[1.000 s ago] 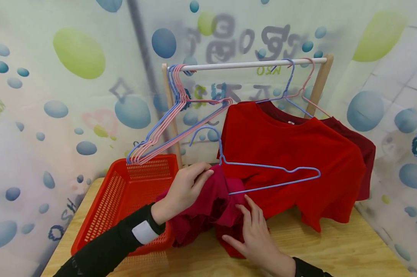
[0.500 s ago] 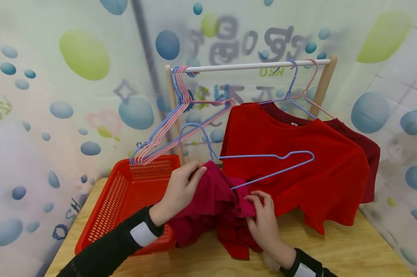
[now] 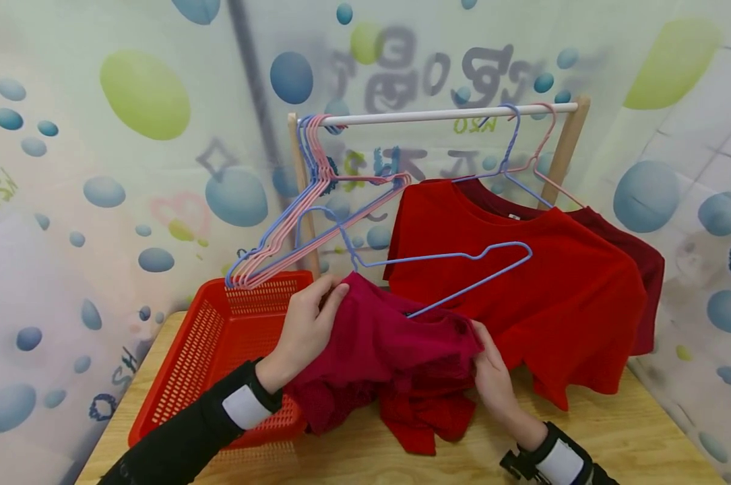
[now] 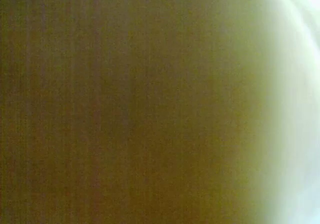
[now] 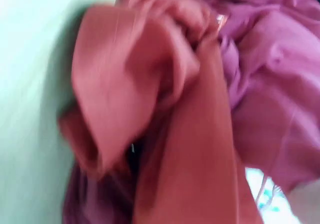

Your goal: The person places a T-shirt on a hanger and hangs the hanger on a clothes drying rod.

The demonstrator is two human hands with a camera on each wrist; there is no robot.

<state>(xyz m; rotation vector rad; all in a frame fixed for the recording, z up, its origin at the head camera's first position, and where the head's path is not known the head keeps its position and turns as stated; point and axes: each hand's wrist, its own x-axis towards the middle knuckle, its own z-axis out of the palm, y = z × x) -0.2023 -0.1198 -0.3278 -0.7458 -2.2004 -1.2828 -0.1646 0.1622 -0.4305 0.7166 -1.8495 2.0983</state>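
In the head view my left hand [image 3: 307, 323] pinches the magenta garment [image 3: 395, 333] at its upper left, just below the hook of a blue hanger [image 3: 426, 258]. The hanger's left part is hidden inside the cloth; its right arm sticks out above it. My right hand [image 3: 492, 377] grips the garment's right edge, stretching it sideways. Folds of red cloth [image 3: 428, 421] hang beneath it onto the table. The right wrist view shows this red cloth [image 5: 185, 134] close up beside the magenta fabric [image 5: 280, 93]. Blurred brown fills most of the left wrist view.
A rack with a white rail [image 3: 426, 117] stands behind. Pink and blue hangers [image 3: 280, 222] bunch at its left; a red T-shirt [image 3: 511, 269] and a maroon one [image 3: 647, 289] hang at its right. An orange-red basket [image 3: 177, 364] sits left on the wooden table [image 3: 632, 438].
My right hand has moved right and taken hold of the garment's edge, pulling it wide. The blue hanger and my left hand have shifted left, the hanger also rising.
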